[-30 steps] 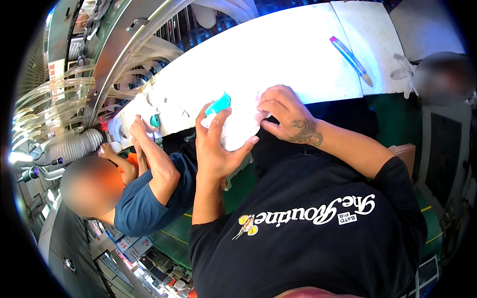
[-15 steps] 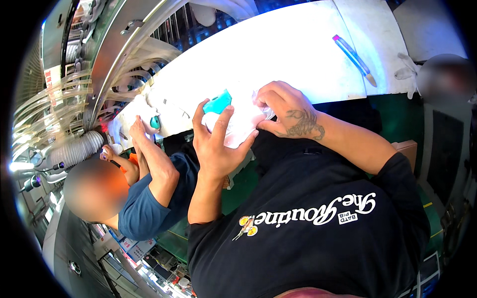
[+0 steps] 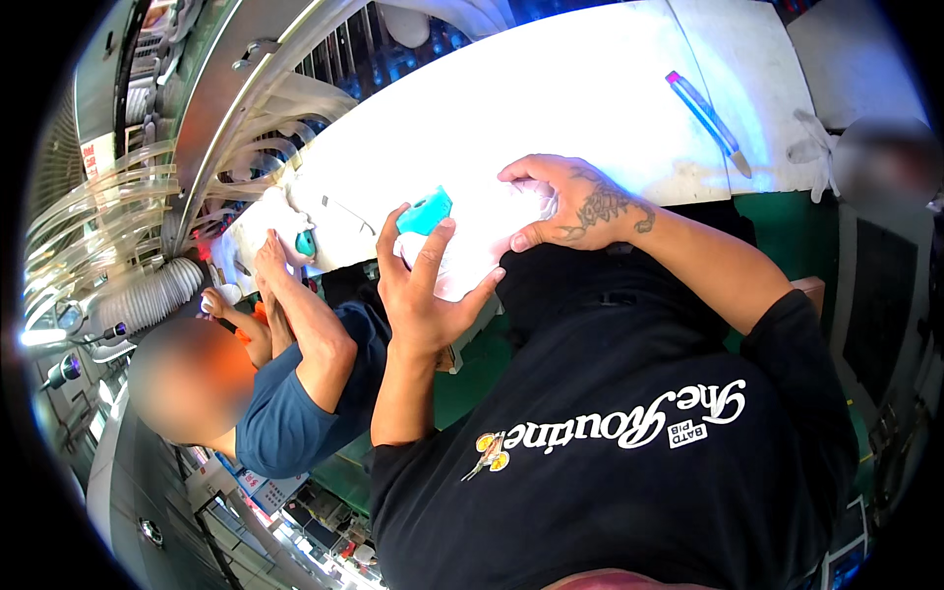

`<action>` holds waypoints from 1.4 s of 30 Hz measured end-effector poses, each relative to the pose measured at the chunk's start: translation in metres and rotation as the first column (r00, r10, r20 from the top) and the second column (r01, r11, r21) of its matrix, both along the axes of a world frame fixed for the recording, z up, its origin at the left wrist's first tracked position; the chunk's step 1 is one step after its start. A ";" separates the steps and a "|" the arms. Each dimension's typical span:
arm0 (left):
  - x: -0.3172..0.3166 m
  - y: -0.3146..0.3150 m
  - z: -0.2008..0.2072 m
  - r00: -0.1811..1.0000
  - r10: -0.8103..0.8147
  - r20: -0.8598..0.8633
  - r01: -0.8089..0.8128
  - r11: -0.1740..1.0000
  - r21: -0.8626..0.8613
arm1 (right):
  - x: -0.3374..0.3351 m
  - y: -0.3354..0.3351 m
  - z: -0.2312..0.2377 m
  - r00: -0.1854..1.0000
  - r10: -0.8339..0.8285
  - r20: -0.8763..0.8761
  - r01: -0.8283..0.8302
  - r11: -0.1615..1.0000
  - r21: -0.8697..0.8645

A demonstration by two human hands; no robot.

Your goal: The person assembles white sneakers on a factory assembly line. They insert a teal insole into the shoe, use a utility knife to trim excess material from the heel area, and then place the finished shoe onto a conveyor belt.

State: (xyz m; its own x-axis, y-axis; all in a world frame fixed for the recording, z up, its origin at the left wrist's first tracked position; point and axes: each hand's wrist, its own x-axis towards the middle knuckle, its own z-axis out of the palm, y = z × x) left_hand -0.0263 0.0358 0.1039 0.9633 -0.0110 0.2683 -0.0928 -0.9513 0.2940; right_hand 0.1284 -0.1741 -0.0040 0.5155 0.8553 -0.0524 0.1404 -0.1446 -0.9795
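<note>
A white item point(image 3: 464, 258), washed out by bright light, lies between my hands at the near edge of the white table; its exact kind cannot be made out. A bright teal piece point(image 3: 425, 212) shows at its left side. My left hand point(image 3: 425, 285) curves round that side, two fingers at the teal piece and the thumb along the near edge. From the right, my right hand point(image 3: 582, 204), tattooed on its back, grips a crumpled, shiny end, fingers over the top and thumb below.
A pen-like tool point(image 3: 708, 123) with a pink end and tan tip lies on the white table point(image 3: 590, 79). White gloves point(image 3: 812, 152) hang at the table's right end. On the left, a co-worker's hand point(image 3: 271, 258) rests by another white item with a teal part point(image 3: 306, 243).
My right hand has spread wider round its end of the white item, its pinch loosened. My left hand has shifted very slightly, keeping its hold.
</note>
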 end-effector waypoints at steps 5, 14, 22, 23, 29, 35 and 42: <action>-0.002 0.003 0.001 1.000 -0.004 -0.013 0.003 0.999 -0.036 | -0.011 0.004 0.001 0.999 -0.049 -0.014 0.050 0.995 0.083; -0.001 -0.012 0.006 0.998 0.048 -0.036 -0.047 0.999 0.026 | -0.024 0.014 0.009 0.987 -0.155 0.034 0.154 0.987 0.036; 0.001 -0.026 0.013 0.996 0.063 -0.058 -0.060 0.997 0.054 | -0.048 0.010 0.001 0.899 -0.319 0.299 0.268 0.943 0.199; 0.003 -0.030 0.017 0.993 0.083 -0.079 -0.078 0.995 0.065 | -0.049 0.009 0.001 0.889 -0.334 0.314 0.272 0.935 0.227; 0.017 -0.039 0.031 0.991 0.083 -0.106 -0.071 0.991 0.112 | -0.022 -0.001 -0.015 0.975 -0.217 -0.046 0.221 0.932 0.288; 0.024 -0.052 0.034 0.994 0.057 -0.091 -0.044 0.990 0.131 | -0.017 -0.011 -0.008 0.983 -0.170 -0.072 0.181 0.965 0.191; 0.054 -0.045 -0.043 0.957 -0.226 0.181 0.280 0.880 -0.383 | -0.003 -0.062 0.006 0.942 -0.316 -0.117 0.336 0.905 0.259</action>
State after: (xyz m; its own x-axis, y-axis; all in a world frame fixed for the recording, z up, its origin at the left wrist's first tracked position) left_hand 0.0273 -0.0090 0.0611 0.8996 -0.1155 0.4212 -0.3766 -0.6936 0.6141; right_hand 0.1250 -0.2364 0.0024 0.7716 0.6263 0.1112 0.0603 0.1021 -0.9929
